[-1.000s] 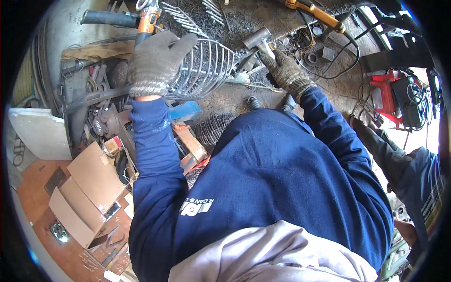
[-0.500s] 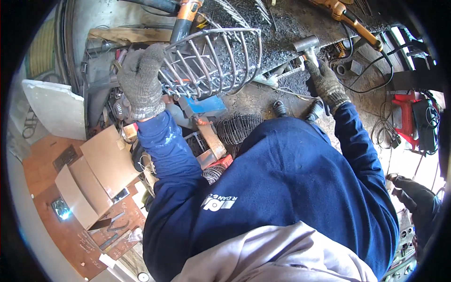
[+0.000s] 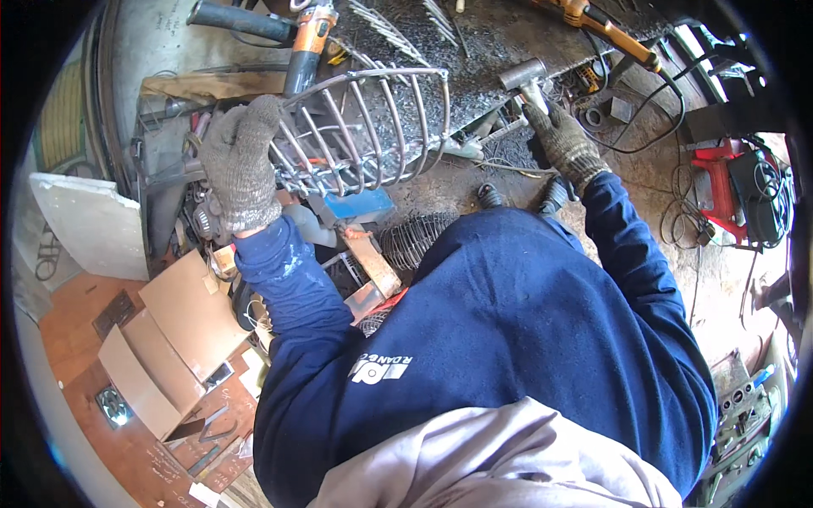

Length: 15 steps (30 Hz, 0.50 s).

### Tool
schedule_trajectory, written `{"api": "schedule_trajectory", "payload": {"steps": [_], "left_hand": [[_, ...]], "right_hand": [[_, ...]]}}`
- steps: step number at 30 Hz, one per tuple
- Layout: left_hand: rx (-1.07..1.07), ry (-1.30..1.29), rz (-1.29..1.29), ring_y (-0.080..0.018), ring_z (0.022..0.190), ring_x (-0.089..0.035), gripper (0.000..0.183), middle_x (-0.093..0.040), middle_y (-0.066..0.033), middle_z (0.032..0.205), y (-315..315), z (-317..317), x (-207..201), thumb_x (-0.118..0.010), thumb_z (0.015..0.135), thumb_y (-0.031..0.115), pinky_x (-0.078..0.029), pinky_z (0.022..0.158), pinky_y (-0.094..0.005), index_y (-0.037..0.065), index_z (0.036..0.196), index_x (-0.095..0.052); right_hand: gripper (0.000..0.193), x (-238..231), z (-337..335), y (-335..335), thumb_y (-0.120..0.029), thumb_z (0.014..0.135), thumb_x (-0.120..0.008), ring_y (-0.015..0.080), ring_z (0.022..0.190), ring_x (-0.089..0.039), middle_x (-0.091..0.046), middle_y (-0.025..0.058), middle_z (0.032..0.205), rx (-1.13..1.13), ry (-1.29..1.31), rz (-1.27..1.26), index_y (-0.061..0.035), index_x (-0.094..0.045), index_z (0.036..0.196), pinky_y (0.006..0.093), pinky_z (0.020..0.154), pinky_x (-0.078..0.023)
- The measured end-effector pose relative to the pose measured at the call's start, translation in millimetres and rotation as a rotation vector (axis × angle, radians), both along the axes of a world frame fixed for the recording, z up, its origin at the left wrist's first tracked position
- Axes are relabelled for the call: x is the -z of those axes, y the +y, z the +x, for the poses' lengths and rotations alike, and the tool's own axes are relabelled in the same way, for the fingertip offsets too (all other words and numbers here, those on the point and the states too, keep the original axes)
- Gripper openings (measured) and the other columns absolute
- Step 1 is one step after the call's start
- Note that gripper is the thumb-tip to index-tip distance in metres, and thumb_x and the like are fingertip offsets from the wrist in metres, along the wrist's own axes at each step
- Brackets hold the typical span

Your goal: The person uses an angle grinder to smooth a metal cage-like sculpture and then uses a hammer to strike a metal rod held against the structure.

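My left hand (image 3: 240, 161), in a grey knitted work glove, is closed on the left end of a basket-like frame of bent metal rods (image 3: 391, 121). The frame rests tilted at the near edge of the workbench, its curved ribs reaching to the right. My right hand (image 3: 566, 142), gloved the same way, grips the handle of a hammer (image 3: 522, 74). The hammer's cylindrical head lies over the bench edge, right of the frame and apart from it. The glove hides most of the handle.
An orange angle grinder (image 3: 312, 38) lies behind the frame; another orange power tool (image 3: 622, 34) sits at the far right with its cable. Loose rods (image 3: 394, 34) lie on the grimy bench (image 3: 491, 42). Below are a blue box (image 3: 360, 204), coiled wire (image 3: 415, 241) and cardboard (image 3: 193, 313).
The whole view has shifted slightly, so most things appear farther left. Both hands keep their grips. The person at the lower right has largely gone from view.
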<state>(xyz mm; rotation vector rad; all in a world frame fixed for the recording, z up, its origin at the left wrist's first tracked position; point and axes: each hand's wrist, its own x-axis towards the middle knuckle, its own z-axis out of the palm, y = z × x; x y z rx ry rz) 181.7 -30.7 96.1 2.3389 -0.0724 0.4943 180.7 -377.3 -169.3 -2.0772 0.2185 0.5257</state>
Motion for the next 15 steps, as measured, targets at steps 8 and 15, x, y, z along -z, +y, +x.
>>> {"api": "schedule_trajectory", "payload": {"steps": [8,15], "left_hand": [[0.051,0.203,0.565,-0.0249,0.055,-0.052,0.039,-0.056,-0.0120,0.061,-54,33,26,-0.075,0.086,0.040,-0.044,0.057,-0.0366,0.004,0.074,-0.069],[0.380,0.071,1.067,-0.0268,0.076,-0.068,0.018,-0.068,-0.0039,0.088,-72,69,44,-0.065,0.093,0.030,-0.055,0.068,-0.0421,0.032,0.110,-0.071]], "right_hand": [[0.061,-7,-3,-1,-0.056,0.097,-0.058,0.0146,0.066,-0.063,-0.065,0.0079,0.077,0.013,-0.003,0.037,-0.0016,-0.059,0.122,0.0317,0.059,-0.050],[0.052,3,-4,1,-0.051,0.097,-0.062,0.0118,0.055,-0.057,-0.059,0.0026,0.068,0.098,0.098,0.283,-0.0037,-0.059,0.117,0.0290,0.051,-0.047]]}}
